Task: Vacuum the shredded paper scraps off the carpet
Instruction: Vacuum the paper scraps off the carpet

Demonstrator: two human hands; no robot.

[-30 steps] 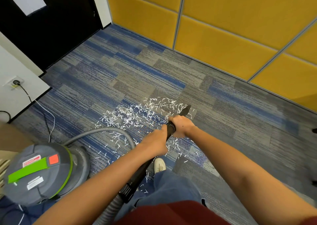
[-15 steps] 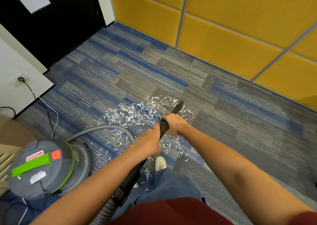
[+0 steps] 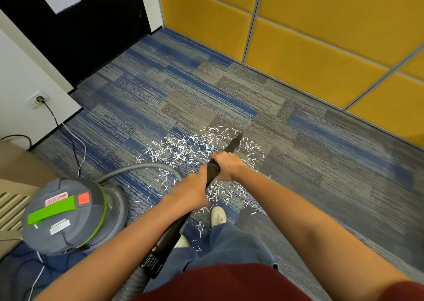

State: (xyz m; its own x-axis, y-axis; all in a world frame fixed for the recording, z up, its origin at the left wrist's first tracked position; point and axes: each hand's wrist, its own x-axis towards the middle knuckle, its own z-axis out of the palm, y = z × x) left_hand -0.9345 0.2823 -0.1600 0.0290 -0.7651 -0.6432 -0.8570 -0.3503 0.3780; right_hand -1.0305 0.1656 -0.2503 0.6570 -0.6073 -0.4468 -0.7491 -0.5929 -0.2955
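The canister [image 3: 66,213] is parked left of the mess. The wand [image 3: 174,232] is clasped by the left hand [image 3: 191,191], seemingly for leverage, and the right hand [image 3: 227,167] for aim, its tip set among paper scraps [image 3: 180,150] on the carpet [image 3: 321,163].

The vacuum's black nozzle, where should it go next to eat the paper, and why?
Probably sweep the nozzle a little to the left. Its tip sits toward the far right of the paper scraps, and the thickest bunch lies just left of it. The left hand and right hand both grip the wand, so a small swing looks easy.
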